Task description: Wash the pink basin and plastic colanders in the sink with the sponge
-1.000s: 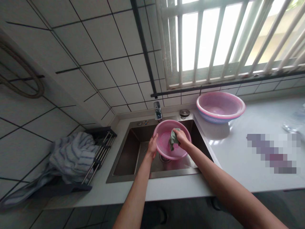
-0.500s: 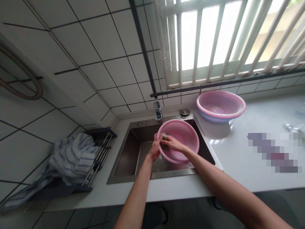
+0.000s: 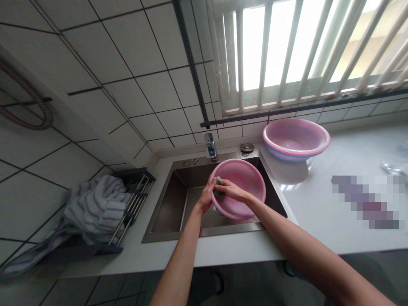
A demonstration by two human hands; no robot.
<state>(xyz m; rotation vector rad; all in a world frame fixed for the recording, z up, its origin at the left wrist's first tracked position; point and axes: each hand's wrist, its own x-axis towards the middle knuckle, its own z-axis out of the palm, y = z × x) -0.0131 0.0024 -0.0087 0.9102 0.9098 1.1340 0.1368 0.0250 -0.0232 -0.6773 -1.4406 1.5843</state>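
A round pink plastic basin (image 3: 247, 178), its wall finely dotted like a colander's, is tilted over the right part of the steel sink (image 3: 168, 204). My left hand (image 3: 206, 196) is closed on the basin's left rim, fingers partly behind it. Inside that same edge, my right hand (image 3: 232, 190) pinches a grey-green cloth (image 3: 219, 182) against the basin wall. The cloth is small and mostly covered by the fingers, so its full shape is hidden. Both hands are close together at the rim.
Behind the sink stands a chrome faucet (image 3: 210, 146), with a drain strainer (image 3: 246, 148) beside it. Nested pink and blue basins (image 3: 296, 155) rest on the counter at right. A striped towel (image 3: 98, 206) lies over a rack (image 3: 135, 208) at left. Clear plastic (image 3: 393, 168) lies far right.
My right hand has shifted slightly along the basin's left inner wall, and more of the cloth shows. My left hand keeps its hold on the rim. The view has moved a little.
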